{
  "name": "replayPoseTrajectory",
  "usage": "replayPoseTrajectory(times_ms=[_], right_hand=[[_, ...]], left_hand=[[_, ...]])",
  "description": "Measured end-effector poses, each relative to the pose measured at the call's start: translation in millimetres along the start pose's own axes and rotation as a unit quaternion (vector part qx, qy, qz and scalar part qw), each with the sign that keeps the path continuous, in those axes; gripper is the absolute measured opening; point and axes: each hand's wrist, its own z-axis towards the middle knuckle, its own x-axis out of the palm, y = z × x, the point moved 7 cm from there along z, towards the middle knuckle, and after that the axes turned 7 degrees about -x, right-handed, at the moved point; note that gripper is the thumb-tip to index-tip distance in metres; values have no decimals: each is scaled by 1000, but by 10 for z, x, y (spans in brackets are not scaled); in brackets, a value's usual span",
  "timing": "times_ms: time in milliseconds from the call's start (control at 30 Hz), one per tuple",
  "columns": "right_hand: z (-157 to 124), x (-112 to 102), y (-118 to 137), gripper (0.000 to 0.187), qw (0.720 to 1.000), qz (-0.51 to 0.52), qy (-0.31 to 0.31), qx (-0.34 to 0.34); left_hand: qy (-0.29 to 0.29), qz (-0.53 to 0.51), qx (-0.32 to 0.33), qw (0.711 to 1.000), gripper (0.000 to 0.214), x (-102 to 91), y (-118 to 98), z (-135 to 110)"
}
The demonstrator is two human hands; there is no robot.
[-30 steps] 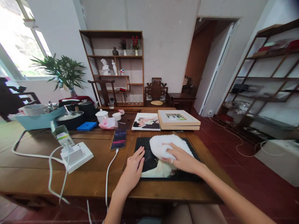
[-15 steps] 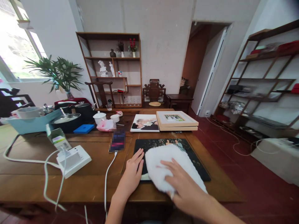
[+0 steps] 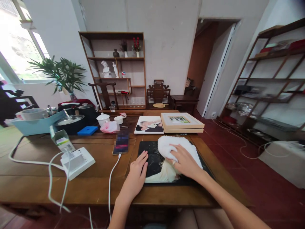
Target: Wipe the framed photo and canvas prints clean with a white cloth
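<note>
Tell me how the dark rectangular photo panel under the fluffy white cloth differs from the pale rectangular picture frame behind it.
The dark rectangular photo panel lies directly on the brown wooden table; the pale rectangular picture frame sits on a similar pale piece. The fluffy white cloth partly covers the panel, while the frame is uncovered. Both lie face up.

- The right hand (image 3: pixel 187 163) has moved from the near side of the photo panel (image 3: pixel 151 162) half a second ago toward its far side.
- The white fluffy cloth (image 3: pixel 187 143) has gone with it, no longer hanging over the panel's near edge.
- The pale gown (image 3: pixel 160 175) in the print is bared again; the two figures' upper parts are now covered.
- Against one second ago, the cloth lies slightly farther right.
</note>
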Motion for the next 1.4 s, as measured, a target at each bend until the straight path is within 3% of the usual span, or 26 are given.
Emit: replayPoseTrajectory(times_ms=[100,333,433,533,633,800,967,1100,1233,1400], right_hand=[[71,53,-4,25,1000,-9,-8,7],[-350,39,809,24,978,95,48,-177],[-509,-48,897,22,965,130,87,-211],[-550,-130,711,18,966,166,112,-166],[-486,-115,371,28,975,177,114,-70],[-93,-11,-73,35,992,117,34,39],[511,107,77,28,993,115,-1,2],[772,188,334,28,990,129,12,-50],[710,194,281,26,990,131,25,-54],[322,59,-291,33,994,105,17,19]], left_hand=[[-9,-18,-6,1000,37,-19,-9,1],[-24,-78,-31,996,42,-73,-14,-26],[-17,-80,-43,996,42,-70,-3,-33],[-11,-61,-37,997,40,-61,-18,-26],[-13,-38,-22,999,38,-57,-38,-15],[-19,-13,-4,1000,35,-51,-41,-6],[-34,-8,8,999,33,-71,-48,-11],[-38,-4,10,999,34,-78,-44,-17],[-36,-6,13,999,34,-78,-43,-18],[-24,-13,5,1000,34,-70,-45,-17]])
